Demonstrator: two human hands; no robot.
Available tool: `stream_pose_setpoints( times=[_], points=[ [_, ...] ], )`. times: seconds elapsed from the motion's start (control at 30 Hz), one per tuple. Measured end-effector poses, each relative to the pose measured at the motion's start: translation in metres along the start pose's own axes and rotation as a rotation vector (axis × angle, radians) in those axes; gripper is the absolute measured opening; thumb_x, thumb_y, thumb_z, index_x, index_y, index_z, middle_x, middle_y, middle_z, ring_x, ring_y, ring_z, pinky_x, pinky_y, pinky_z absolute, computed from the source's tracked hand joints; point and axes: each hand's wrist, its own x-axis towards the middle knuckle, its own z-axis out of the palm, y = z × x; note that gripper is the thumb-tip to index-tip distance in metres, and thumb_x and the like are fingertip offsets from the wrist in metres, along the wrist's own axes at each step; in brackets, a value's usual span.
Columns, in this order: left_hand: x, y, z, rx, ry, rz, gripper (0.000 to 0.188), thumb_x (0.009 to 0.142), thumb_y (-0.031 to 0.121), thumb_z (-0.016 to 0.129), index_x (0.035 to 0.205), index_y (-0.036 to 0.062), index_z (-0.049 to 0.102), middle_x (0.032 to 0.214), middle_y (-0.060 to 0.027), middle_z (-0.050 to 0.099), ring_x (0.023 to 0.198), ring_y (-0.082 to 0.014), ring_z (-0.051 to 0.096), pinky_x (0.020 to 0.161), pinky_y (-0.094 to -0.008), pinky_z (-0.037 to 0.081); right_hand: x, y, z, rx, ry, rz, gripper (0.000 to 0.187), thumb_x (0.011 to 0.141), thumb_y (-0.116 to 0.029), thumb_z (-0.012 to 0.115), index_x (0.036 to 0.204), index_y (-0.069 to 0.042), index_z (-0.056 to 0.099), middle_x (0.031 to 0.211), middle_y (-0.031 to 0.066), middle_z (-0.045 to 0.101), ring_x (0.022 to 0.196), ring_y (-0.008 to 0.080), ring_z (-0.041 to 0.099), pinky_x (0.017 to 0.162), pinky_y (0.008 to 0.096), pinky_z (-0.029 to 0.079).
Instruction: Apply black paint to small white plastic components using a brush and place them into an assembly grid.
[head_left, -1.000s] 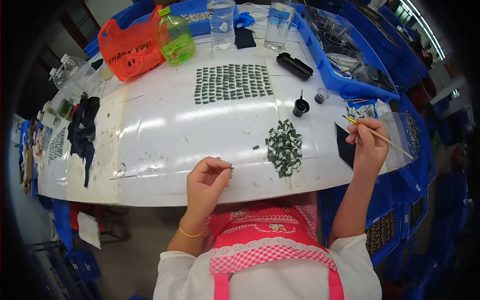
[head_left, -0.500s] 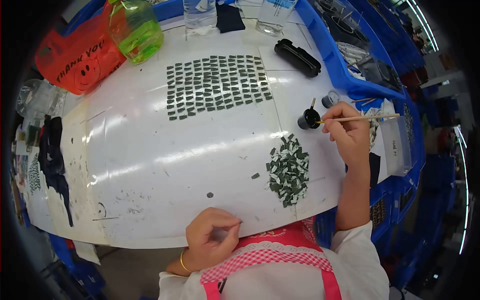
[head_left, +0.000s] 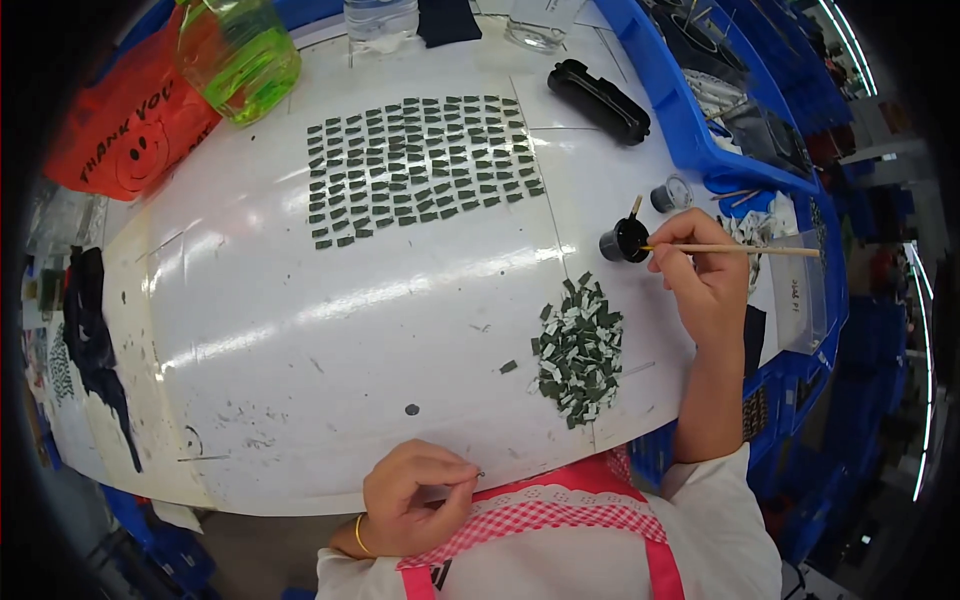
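My right hand (head_left: pixel 708 268) pinches a thin wooden paintbrush (head_left: pixel 780 249). The brush tip meets the rim of a small cup of black paint (head_left: pixel 622 241), where a second stick stands. By the table's front edge, my left hand (head_left: pixel 420 497) is closed in a pinch on a small dark piece (head_left: pixel 481 474), mostly hidden by the fingertips. A heap of small green and white pieces (head_left: pixel 578 355) lies between my hands, with one loose green piece (head_left: pixel 508 367) beside it. Farther back, similar dark green pieces (head_left: pixel 425 170) are laid out in rows.
A black case (head_left: pixel 598 101) lies at the back right beside a blue tray (head_left: pixel 675 120). A small round container (head_left: pixel 671 194) stands behind the paint cup. At the back left are a red bag (head_left: pixel 130 130) and a bottle of green liquid (head_left: pixel 240 65). Dark cloth (head_left: pixel 95 330) lies left.
The view has shifted slightly. My right hand still holds the brush at the paint cup, and my left hand keeps its pinch near the table edge.
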Motion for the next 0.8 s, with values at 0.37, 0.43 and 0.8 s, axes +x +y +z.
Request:
stream_pose_setpoints(
  times=[0.37, 0.43, 0.8],
  points=[
    [0.001, 0.002, 0.002, 0.026, 0.049, -0.016, 0.025, 0.069, -0.014, 0.065, 0.091, -0.0012, 0.066, 0.085, -0.0111, 0.064, 0.065, -0.0159, 0.056, 0.057, -0.0225, 0.045, 0.001, 0.001, 0.000, -0.050, 0.004, 0.009, 0.009, 0.079, 0.000, 0.054, 0.083, -0.002, 0.061, 0.071, 0.0031, 0.057, 0.062, 0.0078, 0.049, 0.054, 0.0181, 0.034],
    [0.001, 0.002, 0.002, 0.027, 0.051, -0.019, 0.025, 0.069, -0.014, 0.065, 0.091, -0.0013, 0.066, 0.085, -0.0111, 0.064, 0.065, -0.0160, 0.056, 0.058, -0.0226, 0.045, 0.001, 0.001, 0.000, -0.044, 0.012, 0.000, 0.009, 0.079, 0.000, 0.054, 0.083, -0.001, 0.062, 0.071, 0.0034, 0.058, 0.062, 0.0079, 0.049, 0.054, 0.0180, 0.035],
    [-0.006, 0.001, 0.011, -0.058, 0.203, -0.046, 0.023, 0.073, -0.013, 0.065, 0.093, -0.0007, 0.064, 0.089, -0.0113, 0.064, 0.070, -0.0174, 0.058, 0.066, -0.0235, 0.047, -0.029, -0.013, -0.004, 0.197, 0.263, -0.115, 0.009, 0.080, -0.002, 0.054, 0.085, 0.001, 0.061, 0.071, 0.0080, 0.060, 0.058, 0.0109, 0.050, 0.048, 0.0177, 0.035]
  ],
)
